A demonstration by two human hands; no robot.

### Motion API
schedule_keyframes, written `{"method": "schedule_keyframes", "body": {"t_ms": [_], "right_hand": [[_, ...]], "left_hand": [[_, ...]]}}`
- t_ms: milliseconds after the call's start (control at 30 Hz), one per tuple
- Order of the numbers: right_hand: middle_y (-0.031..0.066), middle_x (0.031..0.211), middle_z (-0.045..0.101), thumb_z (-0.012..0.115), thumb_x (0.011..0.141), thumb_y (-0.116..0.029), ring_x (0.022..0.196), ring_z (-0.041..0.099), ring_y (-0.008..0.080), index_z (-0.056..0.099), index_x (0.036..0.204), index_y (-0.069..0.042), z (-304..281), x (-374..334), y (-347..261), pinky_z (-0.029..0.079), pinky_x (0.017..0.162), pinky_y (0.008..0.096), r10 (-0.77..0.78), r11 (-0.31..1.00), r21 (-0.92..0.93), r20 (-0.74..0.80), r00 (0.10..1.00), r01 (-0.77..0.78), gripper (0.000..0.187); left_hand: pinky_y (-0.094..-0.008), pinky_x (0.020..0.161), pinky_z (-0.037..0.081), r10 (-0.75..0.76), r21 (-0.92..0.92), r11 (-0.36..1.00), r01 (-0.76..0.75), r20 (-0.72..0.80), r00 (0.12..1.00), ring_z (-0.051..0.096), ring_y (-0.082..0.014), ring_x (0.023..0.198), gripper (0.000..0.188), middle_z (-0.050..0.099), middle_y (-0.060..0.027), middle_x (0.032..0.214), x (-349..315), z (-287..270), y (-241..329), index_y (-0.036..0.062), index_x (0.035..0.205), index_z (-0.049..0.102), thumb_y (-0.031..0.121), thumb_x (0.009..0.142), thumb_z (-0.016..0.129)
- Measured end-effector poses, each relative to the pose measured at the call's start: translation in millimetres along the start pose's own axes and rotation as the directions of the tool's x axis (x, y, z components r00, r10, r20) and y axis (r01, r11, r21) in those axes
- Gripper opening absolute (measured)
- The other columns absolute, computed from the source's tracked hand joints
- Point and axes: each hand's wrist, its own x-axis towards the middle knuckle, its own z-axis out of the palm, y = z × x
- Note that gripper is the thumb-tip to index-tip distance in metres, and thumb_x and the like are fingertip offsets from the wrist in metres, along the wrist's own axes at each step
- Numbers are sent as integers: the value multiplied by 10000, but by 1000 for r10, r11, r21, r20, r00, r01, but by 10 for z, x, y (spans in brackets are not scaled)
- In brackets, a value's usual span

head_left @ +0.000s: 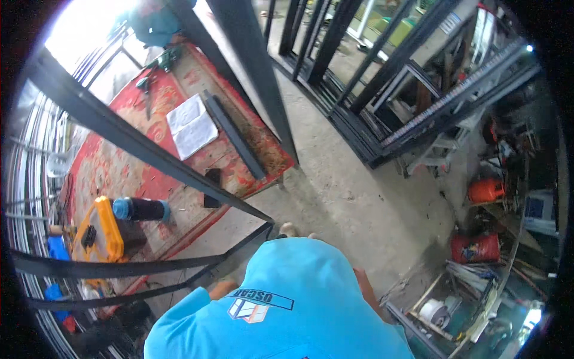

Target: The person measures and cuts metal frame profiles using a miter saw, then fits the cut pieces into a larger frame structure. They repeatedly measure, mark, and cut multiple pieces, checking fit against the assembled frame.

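Observation:
Neither of my hands shows; my blue-shirted torso hides both. Only a bit of my left forearm point(222, 289) comes out of its sleeve, close to the dark bars of a slim metal frame point(149, 145). That frame spans the left side, its bars meeting at a corner just in front of me. My right forearm point(367, 290) hangs at my right side. Left of me stands a table with a worn red patterned cover point(113, 143). On it are a white paper sheet point(192, 125), a dark metal bar point(234, 134), a flat black object point(212, 187) and a blue-and-black bottle point(142, 209).
An orange-edged case point(107, 230) sits at the table's near left, a green power tool point(170, 58) at its far end. More dark frames point(353, 128) stand ahead right on the concrete floor point(329, 173). A red cylinder point(485, 191) and scrap lie at the right.

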Motion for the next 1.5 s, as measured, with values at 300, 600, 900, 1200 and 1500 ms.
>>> {"method": "schedule_keyframes", "body": {"t_ms": [300, 600, 900, 1200, 1500], "right_hand": [[44, 694, 602, 565, 969, -417, 541, 580, 156, 606, 1012, -56, 272, 401, -695, 466, 476, 311, -163, 852, -476, 154, 975, 218, 367], [157, 774, 673, 461, 981, -306, 538, 643, 248, 146, 1535, -168, 884, 175, -3332, 496, 460, 400, -263, 680, -717, -43, 964, 154, 652], [99, 767, 684, 527, 981, -434, 738, 661, 232, 670, 989, -23, 977, 657, -1995, 523, 695, 395, -537, 559, -621, 235, 810, 550, 436], [119, 979, 665, 545, 976, -367, 873, 646, 212, 624, 1176, -46, 114, -51, 93, 516, 758, 380, -175, 906, -394, -16, 984, 154, 386], [75, 873, 622, 515, 997, -377, 763, 629, 184, 607, 1108, -25, -311, -690, 23, 519, 664, 371, -284, 954, -144, -158, 946, 263, 380]], "left_hand": [[-373, 672, 477, 87, -211, 974, -88, -12, 996, 578, -257, 780, 369, 625, -120, 906, 432, 171, 198, 38, 1146, 651, 337, 953, 556], [-329, 597, 474, 126, -365, 918, -152, -96, 987, 579, -172, 650, 369, 641, -60, 853, 938, -479, 561, 44, 1170, 659, 321, 929, 621], [-396, 918, 483, 311, -467, 847, -252, 53, 949, 627, -227, 1006, 509, 674, -123, 1131, 215, -58, 1284, 17, 1234, 630, 448, 986, 525], [-450, 861, 510, 706, 198, 691, -695, 18, 708, 651, -371, 990, 402, 683, -215, 1061, 209, -176, 2123, 41, 1083, 685, 375, 915, 538], [-493, 820, 505, 763, 431, 526, -733, 142, 631, 650, -414, 911, 384, 695, -211, 987, 736, -140, 2777, 35, 998, 704, 365, 883, 545]]}}
